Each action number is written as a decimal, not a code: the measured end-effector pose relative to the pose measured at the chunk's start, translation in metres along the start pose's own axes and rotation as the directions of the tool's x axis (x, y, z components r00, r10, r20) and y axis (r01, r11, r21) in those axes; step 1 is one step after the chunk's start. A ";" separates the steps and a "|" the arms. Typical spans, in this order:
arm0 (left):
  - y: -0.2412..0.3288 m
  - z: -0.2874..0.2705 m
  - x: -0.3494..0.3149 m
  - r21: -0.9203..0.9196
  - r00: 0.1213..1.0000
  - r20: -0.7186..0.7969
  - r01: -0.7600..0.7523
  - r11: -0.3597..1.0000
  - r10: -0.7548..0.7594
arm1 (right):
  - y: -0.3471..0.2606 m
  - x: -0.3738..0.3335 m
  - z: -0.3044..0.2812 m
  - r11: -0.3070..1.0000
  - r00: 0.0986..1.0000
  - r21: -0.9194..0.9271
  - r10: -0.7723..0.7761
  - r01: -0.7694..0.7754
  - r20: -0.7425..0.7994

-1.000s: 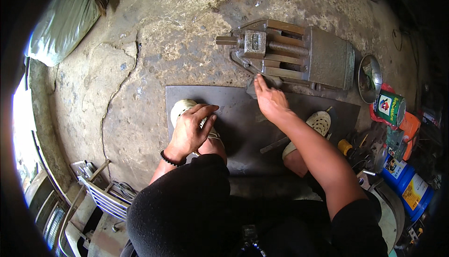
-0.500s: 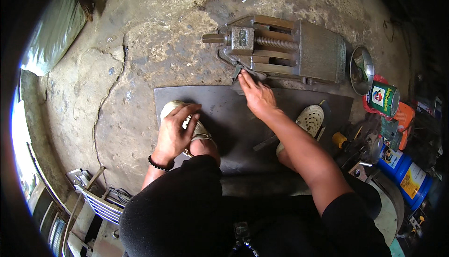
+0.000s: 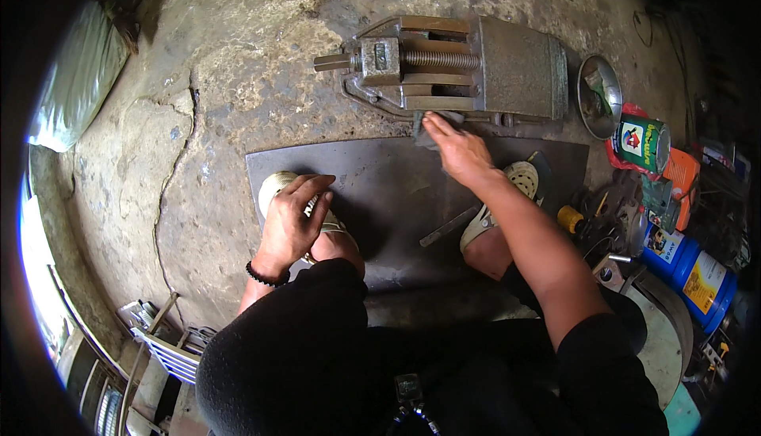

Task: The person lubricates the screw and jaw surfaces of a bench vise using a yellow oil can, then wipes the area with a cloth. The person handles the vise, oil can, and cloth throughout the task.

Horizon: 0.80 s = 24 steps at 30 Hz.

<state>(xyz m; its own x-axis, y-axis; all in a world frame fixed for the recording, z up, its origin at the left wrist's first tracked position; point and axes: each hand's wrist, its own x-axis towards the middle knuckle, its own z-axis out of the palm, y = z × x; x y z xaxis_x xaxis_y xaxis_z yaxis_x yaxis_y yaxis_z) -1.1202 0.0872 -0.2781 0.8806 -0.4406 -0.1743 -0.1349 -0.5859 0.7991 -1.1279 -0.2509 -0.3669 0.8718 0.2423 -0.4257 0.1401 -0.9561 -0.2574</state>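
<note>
A heavy steel machine vise [image 3: 519, 67] with a threaded screw [image 3: 440, 59] lies on the concrete floor in front of me. My right hand [image 3: 466, 154] presses a dark grey cloth-like piece [image 3: 426, 132] against the vise's near lower side, fingers closed over it; whether it is cloth or abrasive sheet I cannot tell. My left hand [image 3: 292, 218] holds nothing. It hangs by my left knee above the pale clog [image 3: 275, 187], fingers loosely bent and thumb apart.
A dark metal sheet [image 3: 380, 174] lies under my feet, with a flat metal strip [image 3: 449, 226] on it. Right of the vise stand a metal bowl [image 3: 588, 107], a green can [image 3: 644, 141] and a blue bucket [image 3: 701, 285]. A white-slatted rack [image 3: 168, 357] is at lower left.
My right hand has slid the grey piece rightward along the vise's near side. The whole view has shifted slightly; my left hand keeps its pose.
</note>
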 end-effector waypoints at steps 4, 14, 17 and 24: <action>-0.003 -0.002 -0.004 -0.001 1.000 -0.010 0.007 1.000 -0.007 | 0.033 -0.025 -0.017 0.960 0.956 -0.115 0.269 -0.256 0.118; -0.012 -0.005 -0.017 -0.032 0.997 -0.047 0.057 0.998 -0.059 | -0.005 -0.028 -0.003 0.998 0.950 -0.046 -0.051 0.038 -0.308; -0.014 -0.005 -0.021 -0.030 0.997 -0.031 0.064 0.998 -0.065 | -0.041 0.011 0.011 0.986 0.962 -0.038 -0.166 0.162 -0.218; -0.021 -0.009 -0.021 -0.008 0.994 0.011 0.107 0.994 -0.107 | -0.023 0.014 0.013 0.997 0.995 0.025 -0.064 0.066 -0.075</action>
<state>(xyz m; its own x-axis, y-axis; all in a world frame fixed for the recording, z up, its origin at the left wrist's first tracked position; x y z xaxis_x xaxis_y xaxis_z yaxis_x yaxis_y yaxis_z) -1.1316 0.1151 -0.2861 0.8852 -0.3823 -0.2652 -0.0361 -0.6246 0.7801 -1.1247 -0.2238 -0.3780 0.8939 0.2899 -0.3420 0.1853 -0.9335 -0.3069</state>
